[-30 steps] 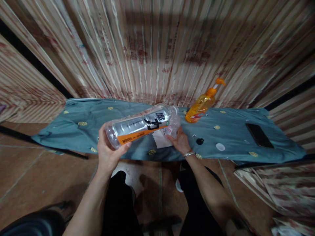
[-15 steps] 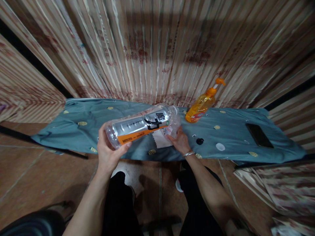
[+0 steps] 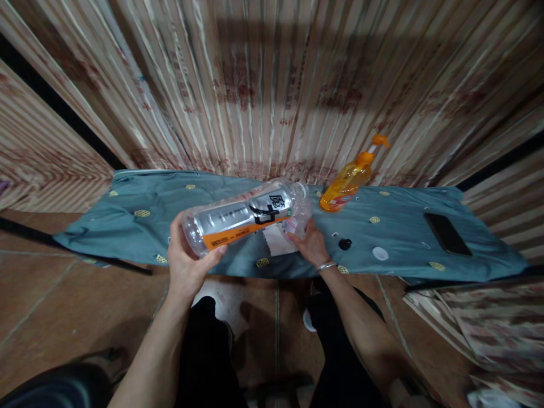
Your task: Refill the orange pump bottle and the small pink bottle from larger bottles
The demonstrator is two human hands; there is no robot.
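Note:
My left hand is wrapped round the base end of a large clear plastic bottle with a silver and orange label. The bottle is tilted almost flat, its uncapped neck pointing right. At that neck, my right hand grips a small clear plastic container; its full shape is partly hidden by the hand and bottle. Whether liquid passes between the two cannot be made out. Below them a white square sheet lies on the cloth. Right of my right hand are a small black cap-like piece and a white round lid.
An orange pump bottle of yellow-orange liquid stands near the cloth's back edge. A dark phone lies at the right. The narrow table has a teal patterned cloth, with a striped curtain hanging behind and dark poles at both sides.

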